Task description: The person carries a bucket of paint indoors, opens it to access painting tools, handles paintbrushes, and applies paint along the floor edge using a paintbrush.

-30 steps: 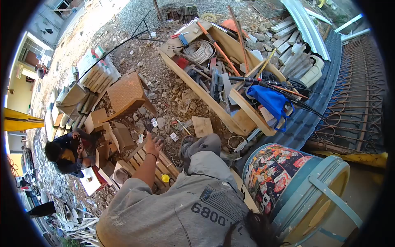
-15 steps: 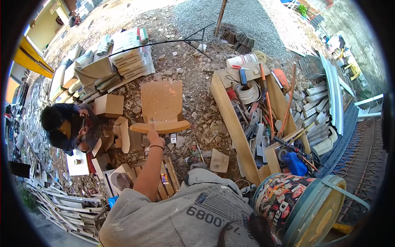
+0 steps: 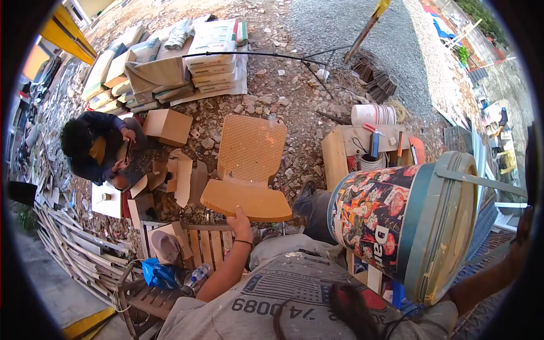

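My left hand (image 3: 241,228) is closed on the near edge of the backrest of an orange plastic chair (image 3: 252,150). The chair's textured seat lies beyond the backrest, above stony ground. On my right, a lidded bucket (image 3: 368,218) with a colourful label and grey-green rim is tilted in front of my body. Its handle (image 3: 481,184) runs to the dark right edge, where my right hand (image 3: 520,246) is closed around it; the fingers there are hard to see.
A wooden toolbox (image 3: 334,161) stands behind the bucket. A slatted wooden chair (image 3: 207,246) carries a blue bag (image 3: 161,275). A crouching person (image 3: 99,147) works beside cardboard boxes (image 3: 168,126) at left. Stacked sacks (image 3: 212,65) and a metal bar (image 3: 266,54) lie farther off.
The bucket has swung up and left, now covering much of the toolbox. My right arm has come into view. The orange chair has turned and shifted right with my left hand still on it.
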The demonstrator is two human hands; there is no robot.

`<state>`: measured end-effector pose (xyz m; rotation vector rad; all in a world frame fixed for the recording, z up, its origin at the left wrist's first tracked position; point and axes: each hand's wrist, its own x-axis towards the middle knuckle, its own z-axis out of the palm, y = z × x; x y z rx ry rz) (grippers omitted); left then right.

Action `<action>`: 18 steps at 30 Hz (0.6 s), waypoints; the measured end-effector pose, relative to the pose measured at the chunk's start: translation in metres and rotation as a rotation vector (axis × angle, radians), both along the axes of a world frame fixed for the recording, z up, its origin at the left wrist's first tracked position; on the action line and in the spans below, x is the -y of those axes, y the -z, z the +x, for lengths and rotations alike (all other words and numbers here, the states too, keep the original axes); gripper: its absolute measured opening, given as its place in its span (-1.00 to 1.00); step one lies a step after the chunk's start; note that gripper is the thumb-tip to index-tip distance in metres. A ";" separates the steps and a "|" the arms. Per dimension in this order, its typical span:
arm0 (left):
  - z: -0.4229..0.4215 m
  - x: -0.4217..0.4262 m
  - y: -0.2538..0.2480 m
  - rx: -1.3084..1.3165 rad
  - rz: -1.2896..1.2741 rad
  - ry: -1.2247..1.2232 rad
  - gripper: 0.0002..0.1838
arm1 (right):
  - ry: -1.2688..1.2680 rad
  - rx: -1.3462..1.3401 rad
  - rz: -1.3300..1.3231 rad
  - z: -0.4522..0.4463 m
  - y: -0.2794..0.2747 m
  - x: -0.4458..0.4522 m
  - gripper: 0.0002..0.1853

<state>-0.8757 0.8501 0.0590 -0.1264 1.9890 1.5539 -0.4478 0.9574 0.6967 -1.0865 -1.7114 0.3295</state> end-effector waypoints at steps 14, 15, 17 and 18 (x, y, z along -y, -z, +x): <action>0.023 -0.021 -0.049 -0.116 -0.318 -0.248 -0.47 | -0.426 0.273 -0.791 -0.166 0.201 -0.500 -0.72; 0.025 -0.020 -0.047 -0.107 -0.328 -0.234 -0.47 | -0.511 0.332 -0.945 -0.177 0.231 -0.526 -0.79; 0.024 -0.026 -0.039 -0.287 -0.412 -0.306 -0.44 | -0.515 0.512 -1.004 -0.191 0.293 -0.569 -0.85; 0.024 -0.036 -0.051 -0.234 -0.441 -0.333 -0.41 | -0.529 0.520 -0.979 -0.194 0.321 -0.588 -0.82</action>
